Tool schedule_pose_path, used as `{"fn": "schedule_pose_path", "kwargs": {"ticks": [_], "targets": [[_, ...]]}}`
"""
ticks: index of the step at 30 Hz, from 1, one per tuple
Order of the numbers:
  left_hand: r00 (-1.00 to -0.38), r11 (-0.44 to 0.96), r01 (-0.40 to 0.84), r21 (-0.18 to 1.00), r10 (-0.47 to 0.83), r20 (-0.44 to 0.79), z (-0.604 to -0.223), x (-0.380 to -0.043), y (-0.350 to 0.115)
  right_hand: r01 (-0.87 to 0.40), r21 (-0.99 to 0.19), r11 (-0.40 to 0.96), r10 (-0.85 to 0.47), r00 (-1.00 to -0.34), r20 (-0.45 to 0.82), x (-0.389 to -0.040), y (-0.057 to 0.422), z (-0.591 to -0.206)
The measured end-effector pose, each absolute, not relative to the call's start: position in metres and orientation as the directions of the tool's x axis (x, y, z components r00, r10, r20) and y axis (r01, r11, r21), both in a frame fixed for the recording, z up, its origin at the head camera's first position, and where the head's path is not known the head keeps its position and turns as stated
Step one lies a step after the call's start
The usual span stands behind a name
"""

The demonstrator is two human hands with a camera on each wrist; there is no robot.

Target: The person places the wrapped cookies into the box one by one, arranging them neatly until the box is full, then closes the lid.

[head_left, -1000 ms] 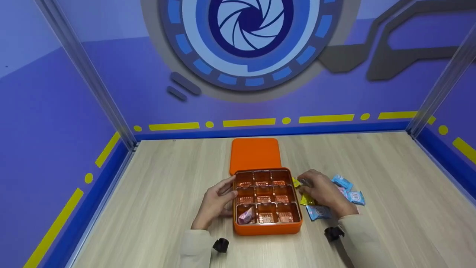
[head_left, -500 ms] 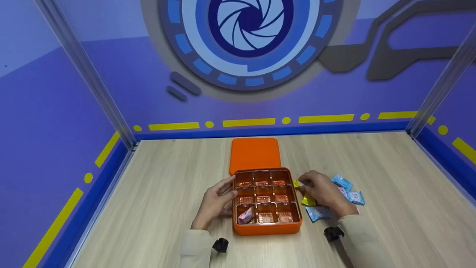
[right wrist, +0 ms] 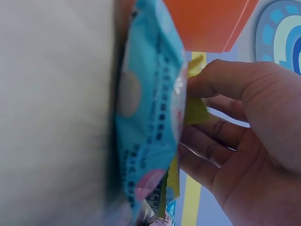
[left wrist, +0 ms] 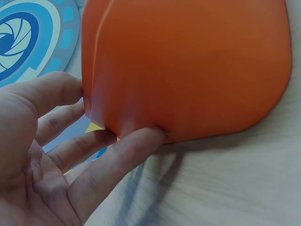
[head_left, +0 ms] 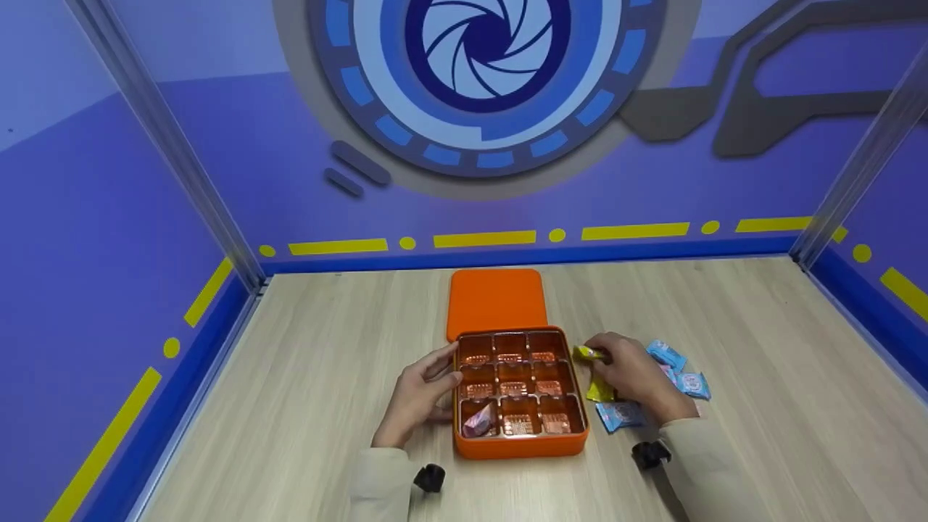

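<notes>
An orange box (head_left: 520, 447) with a clear divided insert stands on the table. A pink wrapped candy (head_left: 478, 420) lies in its front left compartment. My left hand (head_left: 420, 391) rests against the box's left side, thumb at the rim; in the left wrist view its fingertips touch the orange wall (left wrist: 197, 70). To the right of the box, my right hand (head_left: 627, 368) pinches a yellow wrapped candy (head_left: 589, 353) between thumb and fingers. In the right wrist view, a blue wrapped candy (right wrist: 150, 103) partly hides the yellow one. Another yellow candy (head_left: 600, 390) lies below that hand.
Behind the box lies an orange lid (head_left: 497, 301). More blue candies (head_left: 665, 355) and pink ones are scattered around my right hand, and a blue candy (head_left: 620, 416) lies in front of it. Printed panels (head_left: 217, 181) wall in the table at the back and sides.
The yellow candy in my right fingers has turned and shows more clearly, lifted slightly beside the box. My left hand and the box have stayed put.
</notes>
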State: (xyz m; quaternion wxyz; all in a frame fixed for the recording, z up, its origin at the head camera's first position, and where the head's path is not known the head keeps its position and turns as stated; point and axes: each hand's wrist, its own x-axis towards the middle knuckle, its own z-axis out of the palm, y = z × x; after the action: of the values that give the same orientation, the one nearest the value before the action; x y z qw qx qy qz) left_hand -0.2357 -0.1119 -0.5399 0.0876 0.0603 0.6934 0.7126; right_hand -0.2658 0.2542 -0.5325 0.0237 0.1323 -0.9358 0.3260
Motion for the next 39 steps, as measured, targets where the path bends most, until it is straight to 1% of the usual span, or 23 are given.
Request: {"fn": "schedule_pose_path", "kwargs": {"ticks": [11, 24, 32, 39], "targets": [[-0.979, -0.018, -0.035, 0.999, 0.202, -0.031, -0.539, -0.234, -0.111, -0.210, -0.630, 0.748, -0.200, -0.976, 0.089, -0.266, 0.255, -0.531], [-0.982, 0.023, -0.016, 1.000, 0.186, -0.020, -0.538, -0.235, -0.111, -0.258, -0.632, 0.731, -0.202, -0.966, 0.161, -0.264, 0.258, -0.529], [-0.983, 0.017, -0.011, 1.000, 0.185, -0.014, -0.539, -0.236, -0.111, -0.213, -0.673, 0.708, -0.158, -0.977, 0.143, -0.261, 0.256, -0.525], [-0.983, 0.024, -0.018, 1.000, 0.184, -0.022, -0.539, -0.236, -0.111, -0.239, -0.676, 0.697, -0.139, -0.970, 0.200, -0.260, 0.254, -0.519]]}}
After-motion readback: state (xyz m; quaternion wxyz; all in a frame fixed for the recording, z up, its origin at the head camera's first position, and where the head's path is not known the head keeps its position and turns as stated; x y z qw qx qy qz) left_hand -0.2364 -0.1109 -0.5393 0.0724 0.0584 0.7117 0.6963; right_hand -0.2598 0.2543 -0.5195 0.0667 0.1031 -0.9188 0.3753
